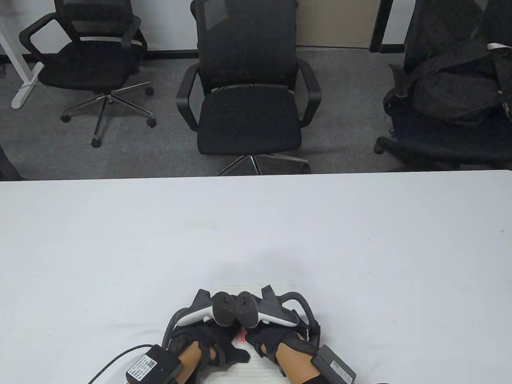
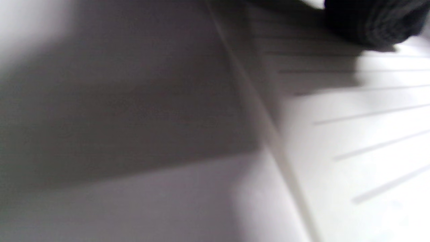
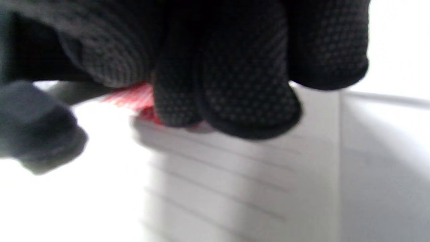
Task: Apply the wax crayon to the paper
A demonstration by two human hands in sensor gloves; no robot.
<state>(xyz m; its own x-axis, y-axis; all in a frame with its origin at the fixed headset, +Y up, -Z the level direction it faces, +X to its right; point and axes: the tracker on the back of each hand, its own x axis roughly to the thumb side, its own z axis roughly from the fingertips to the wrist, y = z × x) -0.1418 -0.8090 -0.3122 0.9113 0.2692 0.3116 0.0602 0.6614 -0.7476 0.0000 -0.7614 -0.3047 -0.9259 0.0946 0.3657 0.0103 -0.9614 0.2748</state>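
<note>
Crayon mostly hidden: red shows under the right hand's curled fingers, over lined paper; left hand rests flat on it.

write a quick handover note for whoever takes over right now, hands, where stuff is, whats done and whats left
Right hand: fingers curled down at the lined paper, apparently pinching a red crayon, of which only a sliver shows.
Left hand: rests on the paper's left part, thumb stretched toward the right hand; it seems to steady the sheet.
Paper lies on the white table at the near edge, mostly under the hands.
Done: a patch of red strokes shows between the hands.
Left: carry on colouring; the ruled lines around the hands look unmarked. How much is covered under the gloves cannot be told.
</note>
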